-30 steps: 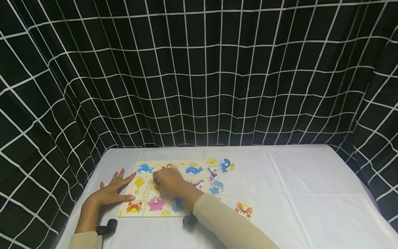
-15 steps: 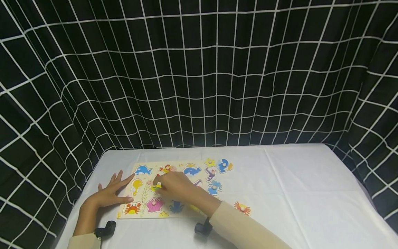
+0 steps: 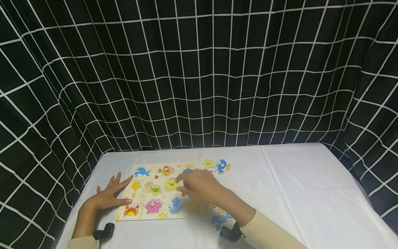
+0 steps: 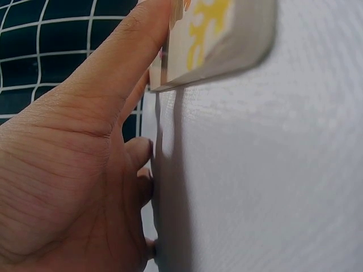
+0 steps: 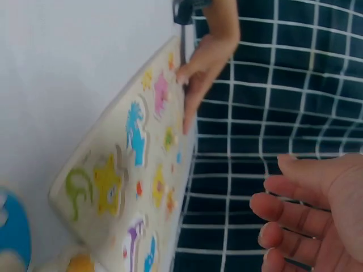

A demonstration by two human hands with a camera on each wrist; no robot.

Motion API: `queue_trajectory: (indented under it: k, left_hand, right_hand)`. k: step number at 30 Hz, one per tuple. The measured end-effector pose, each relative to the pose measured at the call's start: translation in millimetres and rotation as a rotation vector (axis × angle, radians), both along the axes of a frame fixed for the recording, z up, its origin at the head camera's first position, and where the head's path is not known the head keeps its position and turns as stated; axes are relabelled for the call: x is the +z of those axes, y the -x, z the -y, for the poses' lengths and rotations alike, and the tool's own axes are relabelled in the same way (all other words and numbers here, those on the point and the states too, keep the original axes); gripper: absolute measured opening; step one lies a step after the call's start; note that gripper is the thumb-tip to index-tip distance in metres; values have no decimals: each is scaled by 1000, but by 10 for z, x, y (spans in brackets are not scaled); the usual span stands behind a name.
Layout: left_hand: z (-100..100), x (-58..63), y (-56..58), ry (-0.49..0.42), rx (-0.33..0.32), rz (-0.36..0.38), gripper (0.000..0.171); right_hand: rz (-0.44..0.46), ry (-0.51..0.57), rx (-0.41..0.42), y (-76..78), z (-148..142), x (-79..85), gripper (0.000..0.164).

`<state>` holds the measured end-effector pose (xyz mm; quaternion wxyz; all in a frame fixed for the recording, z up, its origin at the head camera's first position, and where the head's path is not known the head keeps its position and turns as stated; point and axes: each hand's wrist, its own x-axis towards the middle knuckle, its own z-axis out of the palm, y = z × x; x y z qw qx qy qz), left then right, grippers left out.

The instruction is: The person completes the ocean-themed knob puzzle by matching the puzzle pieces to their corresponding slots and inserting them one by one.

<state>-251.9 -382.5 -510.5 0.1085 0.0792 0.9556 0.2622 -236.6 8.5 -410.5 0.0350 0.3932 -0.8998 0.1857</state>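
A wooden peg puzzle board (image 3: 124, 220) with sea-animal pictures lies on the table. My left hand (image 3: 107, 197) rests at its left edge with fingers spread, thumb and index finger on the rim, as the left wrist view also shows. Over the board's right half is my right hand (image 3: 199, 185), fingers loosely bent and holding nothing; the right wrist view shows the gap between thumb and fingers bare. Left of it sit a turtle piece (image 3: 153, 187) and a yellow piece (image 3: 171, 184), with a pink clam piece (image 3: 153, 205) nearer. The right hand hides part of the board.
Loose pieces lie to the board's right: a yellow flower-like piece (image 3: 208, 163) and a blue fish piece (image 3: 222, 166). A blue whale piece (image 3: 218, 221) is close by the right wrist. White cloth (image 3: 295, 193) covers the table; a black gridded curtain (image 3: 217, 86) stands behind.
My right hand has moved off the turtle piece and to the right, uncovering it and the yellow piece. The left hand keeps its place on the board's edge.
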Motion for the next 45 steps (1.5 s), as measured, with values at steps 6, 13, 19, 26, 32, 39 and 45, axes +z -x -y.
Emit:
queue_trajectory:
  k: [6,13,19,26,32,39,45]
  left_hand:
    - [77,-157,64,19,19,-30,102]
    - [117,-285,141,52,18,-33,104]
    - [76,-287,133,46,12,-36,103]
    - [96,-298,175,56,4,-39,103]
    - [127,-292,165,49,9,-30,103]
    - [95,-216,96,21,13,-16,104]
    - [47,-114,38,-5,8,-9,104]
  right_hand:
    - [-17,41,-35,-44,-319,-14,20]
    - [12,34,-97,-108,-648,-97,15]
    - [75,27,-120,-215,-875,-204,10]
    - [134,49,-77,-246,-1072,-351,7]
    - [171,62,-36,-205,-1122,-402,5]
    - [279,52,39,-190,-1153,-399,3]
    - [378,31,76,-184,-1148,-459,10]
